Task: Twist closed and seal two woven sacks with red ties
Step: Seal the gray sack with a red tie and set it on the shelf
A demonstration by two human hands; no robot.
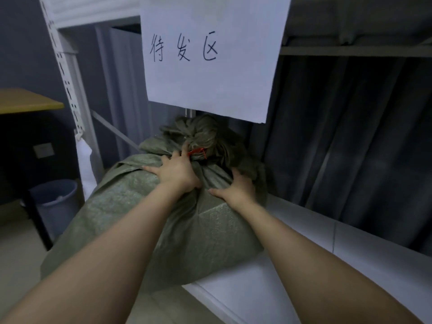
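A full green woven sack (pixel 131 213) lies partly on a white shelf (pixel 304 265), its twisted neck (pixel 203 136) pointing away from me. A red tie (pixel 198 152) is wrapped around that neck. My left hand (pixel 176 171) lies spread and flat on the sack just below the tie, fingertips near it. My right hand (pixel 238 185) presses on the sack's right shoulder, fingers curled into the cloth. A second sack is not distinguishable.
A white paper sign (pixel 210 54) with handwritten characters hangs above the sack. Dark curtains (pixel 350 136) hang on the right. A perforated white rack post (pixel 67 78), a yellow tabletop (pixel 25 101) and a blue bucket (pixel 56 202) are on the left.
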